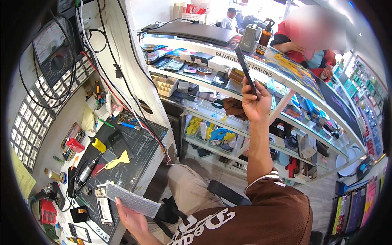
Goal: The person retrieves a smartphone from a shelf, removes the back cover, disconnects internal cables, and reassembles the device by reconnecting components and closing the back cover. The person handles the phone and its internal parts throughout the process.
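Over bench [132,167], left hand [134,220] pinches bubble-wrap sleeve [132,199]; right hand [258,103] grips phone [246,68]; bins [217,145] hold yellow items [194,125].

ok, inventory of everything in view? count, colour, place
Phone: 1, black, in right hand
Bubble-wrap piece: 1, clear-grey, in left hand
Work mat: 1, dark, on bench
Flat phone: 1, dark, on mat
Scraper: 1, yellow, on mat
Squeeze bottles: 2, yellow and red, on bench
Multimeter: 1, dark, upper left
Laptop: 1, grey, closed, on counter
Spray bottle: 1, amber, on counter
Other people: 2, red and white clothing, beyond counter
Smaller items: uncountable
Left hand: 1, lower left
Right hand: 1, raised
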Available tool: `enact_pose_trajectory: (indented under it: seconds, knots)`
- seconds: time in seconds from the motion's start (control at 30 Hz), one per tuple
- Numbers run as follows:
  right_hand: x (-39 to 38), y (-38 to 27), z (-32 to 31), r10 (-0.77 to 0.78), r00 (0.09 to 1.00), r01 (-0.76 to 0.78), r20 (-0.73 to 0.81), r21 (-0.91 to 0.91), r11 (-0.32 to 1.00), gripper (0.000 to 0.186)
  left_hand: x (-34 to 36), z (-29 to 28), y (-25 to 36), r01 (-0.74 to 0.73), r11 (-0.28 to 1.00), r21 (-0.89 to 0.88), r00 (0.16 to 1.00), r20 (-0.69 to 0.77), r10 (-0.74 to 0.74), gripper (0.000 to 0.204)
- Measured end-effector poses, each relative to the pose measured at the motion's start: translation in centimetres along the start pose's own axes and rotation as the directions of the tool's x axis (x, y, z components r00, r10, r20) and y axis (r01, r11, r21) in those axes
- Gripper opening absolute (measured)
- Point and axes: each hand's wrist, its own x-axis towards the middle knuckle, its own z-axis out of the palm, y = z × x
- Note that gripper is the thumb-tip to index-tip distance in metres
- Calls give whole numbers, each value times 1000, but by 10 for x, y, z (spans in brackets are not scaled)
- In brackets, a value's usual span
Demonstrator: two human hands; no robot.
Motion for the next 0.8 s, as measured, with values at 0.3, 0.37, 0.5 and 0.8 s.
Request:
enact_pose_trajectory:
  seconds: [0.3, 0.37, 0.5, 0.8]
  knots:
    - [12, -5, -19, 68, 988, -76, 136, 56, 995, 45, 0, 5, 0, -22, 1000, 8, 999, 26, 22, 42]
    - [12, -4, -20, 27, 995, -32, 94, 52, 998, 42, 1, 13, 1, -51, 999, 9, 998, -26, 52, 38]
    - [20, -3, -30, 103, 978, -120, 182, 88, 989, 46, -2, 14, 4, -74, 996, 49, 986, -146, 80, 34]
    - [35, -4, -44, 134, 979, -156, 153, 144, 977, 44, -6, 16, 16, -146, 971, 188, 968, -175, 179, 39]
